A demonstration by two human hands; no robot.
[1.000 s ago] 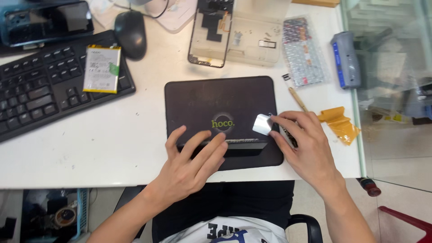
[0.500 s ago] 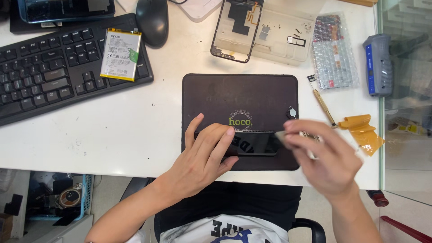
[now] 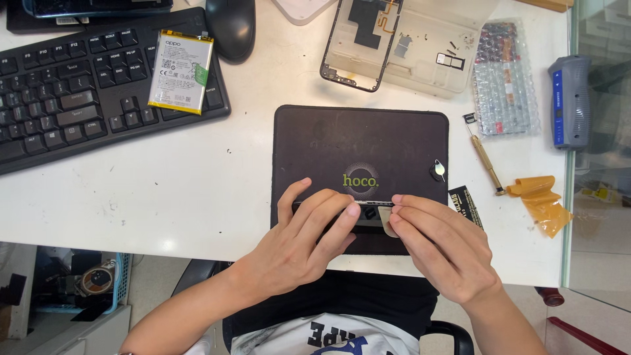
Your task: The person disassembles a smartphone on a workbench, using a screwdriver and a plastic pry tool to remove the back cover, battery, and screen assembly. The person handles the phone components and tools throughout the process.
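Observation:
A dark phone screen panel (image 3: 371, 215) lies on the black work mat (image 3: 360, 148) near the table's front edge. My left hand (image 3: 299, 246) lies flat across its left half and presses it down. My right hand (image 3: 444, 246) rests over its right end, fingertips pinching a small pale pick (image 3: 389, 227) against the panel's edge. Most of the panel is hidden under both hands.
A black keyboard (image 3: 66, 98) with a phone battery (image 3: 181, 71) on it lies at the left, a mouse (image 3: 230, 26) behind. A phone frame (image 3: 358, 46), clear tray (image 3: 447, 49), bubble-wrapped part (image 3: 506, 79), screwdriver (image 3: 486, 161), orange tape (image 3: 542, 200) and blue-grey tool (image 3: 568, 98) sit at the right.
My right hand came down from above the mat's right edge onto the panel's right end. The left hand stayed on the panel. The camera view shifted slightly.

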